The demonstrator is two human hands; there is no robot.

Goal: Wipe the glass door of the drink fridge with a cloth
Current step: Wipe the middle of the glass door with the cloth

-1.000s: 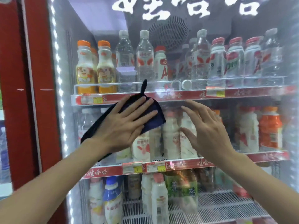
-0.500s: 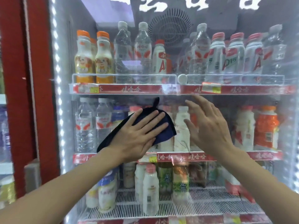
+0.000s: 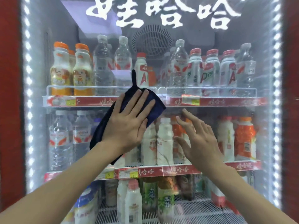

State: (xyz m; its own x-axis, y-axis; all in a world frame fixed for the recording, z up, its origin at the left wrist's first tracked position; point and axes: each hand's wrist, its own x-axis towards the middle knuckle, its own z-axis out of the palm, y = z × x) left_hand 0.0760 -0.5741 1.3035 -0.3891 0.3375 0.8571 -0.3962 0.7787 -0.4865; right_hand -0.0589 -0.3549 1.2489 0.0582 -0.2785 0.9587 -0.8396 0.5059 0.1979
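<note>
Up against the glass door (image 3: 215, 28) of the drink fridge, from my head view: my left hand (image 3: 127, 125) is flat, fingers straight and spread, pressing the dark blue cloth (image 3: 156, 108) onto the pane right across the upper shelf rail (image 3: 226, 101), with the cloth's tail hanging down past my wrist. My right hand (image 3: 202, 143) is just beside it, lower, fingers loose and splayed, gripping nothing; whether the tips touch the glass I cannot tell. I'd call this mid-wipe, somewhere around the middle of the door. The pane looks hazy nearly everywhere, so I can't mark off a finished patch. The white lettering (image 3: 163, 13) up top, the right side and the bottom look like ground left to cover. Behind the glass stand rows of bottles (image 3: 178, 67), with LED strips (image 3: 28, 94) glowing down both edges inside a red frame (image 3: 291, 78).
</note>
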